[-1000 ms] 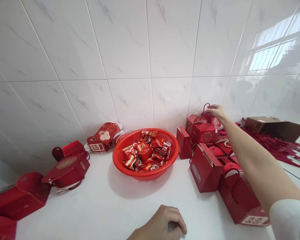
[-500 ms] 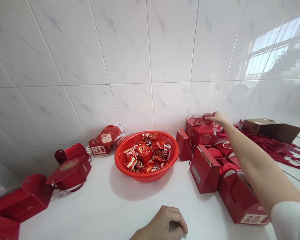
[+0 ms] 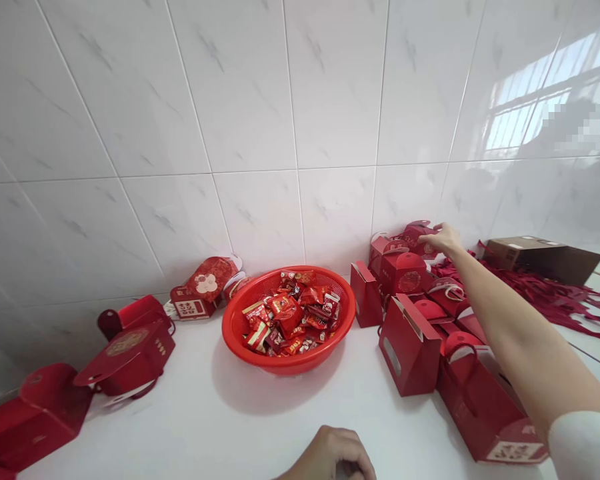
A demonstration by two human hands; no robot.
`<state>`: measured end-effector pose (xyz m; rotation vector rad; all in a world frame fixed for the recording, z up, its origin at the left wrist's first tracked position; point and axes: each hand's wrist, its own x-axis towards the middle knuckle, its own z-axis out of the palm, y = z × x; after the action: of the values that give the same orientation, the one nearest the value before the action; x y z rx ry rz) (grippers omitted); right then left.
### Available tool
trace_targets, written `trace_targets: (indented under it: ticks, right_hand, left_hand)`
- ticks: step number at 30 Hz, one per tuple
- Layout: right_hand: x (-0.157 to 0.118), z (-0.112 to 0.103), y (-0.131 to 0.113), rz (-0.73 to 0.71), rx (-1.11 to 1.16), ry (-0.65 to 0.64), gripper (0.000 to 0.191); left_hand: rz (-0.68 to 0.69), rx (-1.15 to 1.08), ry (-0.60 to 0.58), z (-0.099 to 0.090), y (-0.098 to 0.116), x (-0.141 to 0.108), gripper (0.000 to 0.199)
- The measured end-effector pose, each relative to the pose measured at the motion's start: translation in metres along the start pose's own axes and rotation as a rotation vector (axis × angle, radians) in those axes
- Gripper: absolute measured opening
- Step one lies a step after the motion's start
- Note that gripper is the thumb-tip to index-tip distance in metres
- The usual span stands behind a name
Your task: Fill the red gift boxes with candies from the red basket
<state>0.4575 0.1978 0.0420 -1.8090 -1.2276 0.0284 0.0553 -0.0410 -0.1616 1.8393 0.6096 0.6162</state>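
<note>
My right hand (image 3: 444, 238) reaches to the back right and pinches the edge of a small red gift box (image 3: 418, 237), which sits tilted behind other boxes. Just in front of it stands another red box (image 3: 405, 272) with a round emblem. Loosely curled, my left hand (image 3: 334, 455) rests at the front of the white table, and no object shows in it. Its fingertips are partly cut off by the lower edge. Between the box groups, a red plastic basket (image 3: 230, 331) holds many wrapped candies (image 3: 286, 313).
Several red boxes (image 3: 130, 347) line the left side, and a patterned one (image 3: 207, 283) leans by the wall. On the right are a windowed box (image 3: 411, 347), a long handled box (image 3: 485, 407), dark red ribbons (image 3: 535, 287) and an open cardboard box (image 3: 530, 248). White tiles (image 3: 260, 213) form the back wall.
The small box at the back has shifted left and tilted with my right hand on it. The view has swung slightly; my left hand sits lower in the picture, still curled.
</note>
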Motion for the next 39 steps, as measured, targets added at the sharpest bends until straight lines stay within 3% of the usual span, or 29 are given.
trace_targets:
  ticks: [5, 15, 21, 33, 39]
  right_hand:
    - [-0.02, -0.008, -0.001, 0.104, -0.007, 0.005, 0.051]
    - [-0.031, -0.009, 0.007, 0.051, 0.021, 0.054, 0.055]
    - [-0.037, -0.003, 0.019, 0.085, -0.048, -0.077, 0.05]
    - [-0.033, 0.011, -0.008, 0.069, -0.005, -0.244, 0.026]
    - [-0.031, -0.001, -0.031, 0.105, -0.068, -0.147, 0.038]
  left_hand:
    - [-0.021, 0.064, 0.005, -0.001, 0.011, 0.0, 0.036]
    - [-0.046, 0.099, 0.021, 0.0, 0.014, 0.001, 0.033]
    - [-0.103, 0.081, 0.041, 0.001, 0.017, 0.0, 0.036]
    - [-0.1, 0.087, 0.061, 0.004, 0.019, -0.001, 0.038]
    - [-0.072, 0.082, 0.064, 0.004, 0.028, -0.003, 0.034]
